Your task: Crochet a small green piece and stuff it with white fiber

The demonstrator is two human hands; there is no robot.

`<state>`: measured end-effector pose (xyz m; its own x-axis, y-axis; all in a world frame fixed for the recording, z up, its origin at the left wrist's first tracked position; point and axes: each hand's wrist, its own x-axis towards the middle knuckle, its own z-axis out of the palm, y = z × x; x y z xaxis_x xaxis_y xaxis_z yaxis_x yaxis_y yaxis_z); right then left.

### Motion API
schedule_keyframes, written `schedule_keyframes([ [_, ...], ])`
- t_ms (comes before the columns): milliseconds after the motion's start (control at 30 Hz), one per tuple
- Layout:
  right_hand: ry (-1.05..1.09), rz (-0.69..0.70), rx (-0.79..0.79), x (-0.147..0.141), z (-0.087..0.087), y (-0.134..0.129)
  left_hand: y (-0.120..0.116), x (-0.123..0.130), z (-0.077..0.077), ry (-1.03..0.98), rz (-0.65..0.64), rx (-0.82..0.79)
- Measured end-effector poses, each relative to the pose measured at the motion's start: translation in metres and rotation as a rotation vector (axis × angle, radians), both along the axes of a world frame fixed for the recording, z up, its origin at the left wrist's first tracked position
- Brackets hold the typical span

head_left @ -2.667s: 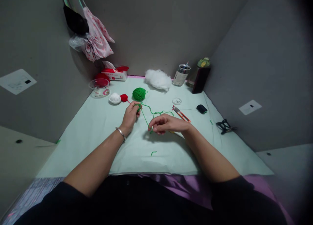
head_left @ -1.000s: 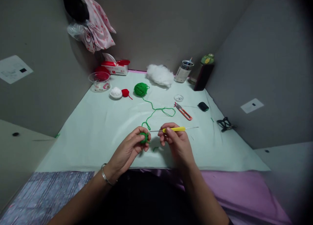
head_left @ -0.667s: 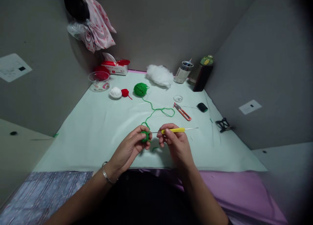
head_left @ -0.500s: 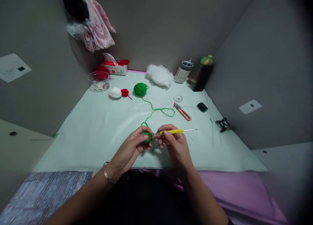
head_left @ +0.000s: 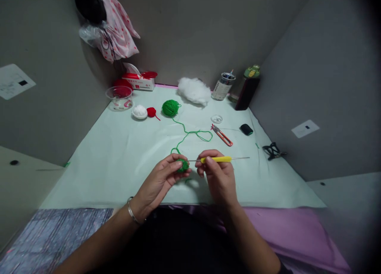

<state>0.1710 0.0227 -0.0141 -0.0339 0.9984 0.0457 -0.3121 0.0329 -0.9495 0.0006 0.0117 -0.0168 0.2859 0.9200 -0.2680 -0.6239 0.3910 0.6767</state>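
Pinched in my left hand (head_left: 166, 173) is a small green crochet piece (head_left: 183, 165), partly hidden by the fingers. My right hand (head_left: 218, 175) grips a crochet hook (head_left: 222, 159) by its yellow handle. The hook's thin metal shaft points left and its tip reaches the edge of the green piece. From my left hand a green strand (head_left: 185, 137) runs across the table, with a loose loop on the right, to a ball of green yarn (head_left: 170, 108).
On the table are orange thread snips (head_left: 222, 135), a black clip-like object (head_left: 273, 151), white stuffing (head_left: 195, 91), a white yarn ball (head_left: 139, 112) and a small red one (head_left: 151, 112). A can (head_left: 224, 86), a bottle (head_left: 248, 87) and a tissue box (head_left: 139, 82) stand along the back.
My right hand has moved right with the crochet hook, away from my left hand, showing more of the shaft. The green piece in my left hand has shifted slightly right.
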Motion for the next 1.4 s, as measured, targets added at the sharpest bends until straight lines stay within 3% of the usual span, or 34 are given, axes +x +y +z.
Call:
schedule_keyframes([
  [133, 0.044, -0.078, -0.006, 0.004, 0.004, 0.001, -0.001, -0.001, 0.001, -0.015, 0.021, -0.008],
  [467, 0.050, 0.039, 0.033, 0.002, -0.001, -0.001, -0.003, -0.001, 0.001, 0.026, -0.015, 0.000],
  [733, -0.292, 0.107, 0.359, 0.005, 0.002, 0.000, -0.002, 0.002, -0.001, 0.096, 0.021, 0.065],
  [1000, -0.289, 0.246, 0.460, 0.003, -0.003, 0.007, -0.005, 0.022, -0.003, -0.084, 0.072, 0.051],
  [1100, -0.322, 0.207, 0.500, 0.003, -0.008, 0.009, -0.010, 0.034, -0.007, -0.127, 0.079, 0.020],
  [1233, -0.458, 0.104, 0.514, 0.004, -0.012, 0.006, -0.016, 0.040, -0.011, 0.093, 0.167, 0.029],
  [1300, -0.532, 0.026, 0.548, 0.003, -0.014, 0.004, -0.016, 0.040, -0.010, 0.174, 0.151, 0.043],
  [1400, -0.590, 0.015, 0.567, 0.002, -0.016, 0.001, -0.014, 0.039, -0.004, 0.136, 0.105, 0.044],
])
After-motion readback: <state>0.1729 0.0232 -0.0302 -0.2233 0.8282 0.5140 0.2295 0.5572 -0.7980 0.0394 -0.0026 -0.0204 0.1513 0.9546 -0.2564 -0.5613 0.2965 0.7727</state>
